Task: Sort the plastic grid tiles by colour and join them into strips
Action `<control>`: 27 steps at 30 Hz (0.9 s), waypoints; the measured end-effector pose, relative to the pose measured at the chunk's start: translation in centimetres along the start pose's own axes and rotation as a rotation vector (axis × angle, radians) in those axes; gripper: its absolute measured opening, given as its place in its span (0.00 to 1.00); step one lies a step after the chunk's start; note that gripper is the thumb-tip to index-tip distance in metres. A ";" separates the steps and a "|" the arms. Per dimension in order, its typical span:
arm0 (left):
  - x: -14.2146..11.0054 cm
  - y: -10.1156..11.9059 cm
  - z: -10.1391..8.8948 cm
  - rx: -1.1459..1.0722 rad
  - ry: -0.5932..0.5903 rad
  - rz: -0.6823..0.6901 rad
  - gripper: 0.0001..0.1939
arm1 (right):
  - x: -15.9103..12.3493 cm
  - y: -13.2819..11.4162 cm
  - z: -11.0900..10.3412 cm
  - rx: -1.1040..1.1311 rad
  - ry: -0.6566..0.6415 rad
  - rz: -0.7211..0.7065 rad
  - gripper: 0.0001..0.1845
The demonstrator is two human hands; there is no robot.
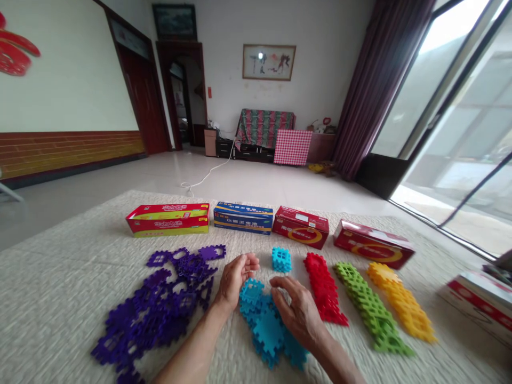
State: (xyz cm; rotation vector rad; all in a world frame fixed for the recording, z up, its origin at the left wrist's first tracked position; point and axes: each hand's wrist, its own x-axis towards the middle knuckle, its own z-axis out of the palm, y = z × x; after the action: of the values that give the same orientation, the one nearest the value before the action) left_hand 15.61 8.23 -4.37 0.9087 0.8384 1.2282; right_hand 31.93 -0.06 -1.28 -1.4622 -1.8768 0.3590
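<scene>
Head view: toothed turquoise pieces [268, 329] lie piled between the right hand [298, 306] and the left hand [234, 278]. The right, palm down and bent, arches over the pile's edge; whether it pinches a piece I cannot tell. The left, loosely curled beside the pile, is released. Beyond both sits a turquoise stack [281, 260]; farther, four cartons [262, 220], contents hidden.

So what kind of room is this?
It looks like a living room in someone's home: there's a framed picture, a long purple curtain and a low black cabinet across the floor.
</scene>
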 end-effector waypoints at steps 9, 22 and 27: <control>0.3 -0.1 -0.1 -0.082 0.022 -0.009 0.26 | 2.4 -2.1 1.7 -0.010 -0.037 0.023 0.10; 0.7 -0.1 -0.3 0.091 0.475 0.236 0.19 | 4.2 -1.0 2.7 -0.056 0.069 -0.079 0.09; 0.7 -0.2 -0.2 0.128 0.462 0.224 0.20 | 3.6 -0.5 1.9 -0.088 -0.173 -0.096 0.12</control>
State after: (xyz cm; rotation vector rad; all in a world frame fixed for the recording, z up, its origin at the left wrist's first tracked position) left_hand 15.57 8.93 -4.64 0.8480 1.2154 1.6289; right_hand 29.93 3.45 -0.95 -1.4311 -2.1165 0.3710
